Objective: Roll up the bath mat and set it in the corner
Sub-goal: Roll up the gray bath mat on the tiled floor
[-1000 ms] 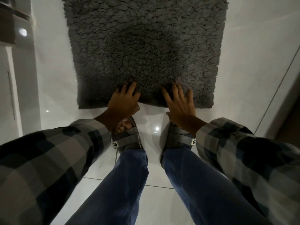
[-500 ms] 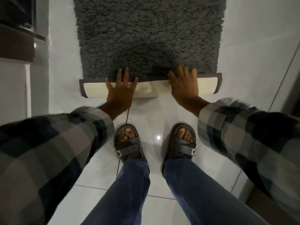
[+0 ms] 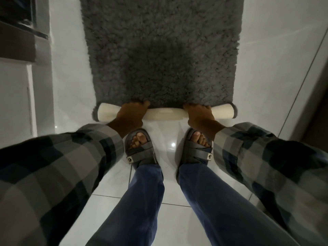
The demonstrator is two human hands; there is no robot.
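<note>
A shaggy dark grey bath mat [image 3: 159, 50] lies flat on the white tiled floor and runs away from me. Its near edge is curled into a thin roll [image 3: 164, 115] that shows the cream underside. My left hand [image 3: 131, 114] grips the roll left of centre, fingers curled over its top into the pile. My right hand [image 3: 199, 115] grips it right of centre in the same way. Both ends of the roll stick out past my hands.
My two feet in grey sandals [image 3: 140, 148] stand on the glossy tiles just behind the roll. A white cabinet or wall unit [image 3: 16, 96] lines the left side. A wall or door edge [image 3: 310, 77] runs along the right.
The near edge went from flat to folded over to a tighter roll. My fingers, spread flat on it before, now curl around the roll.
</note>
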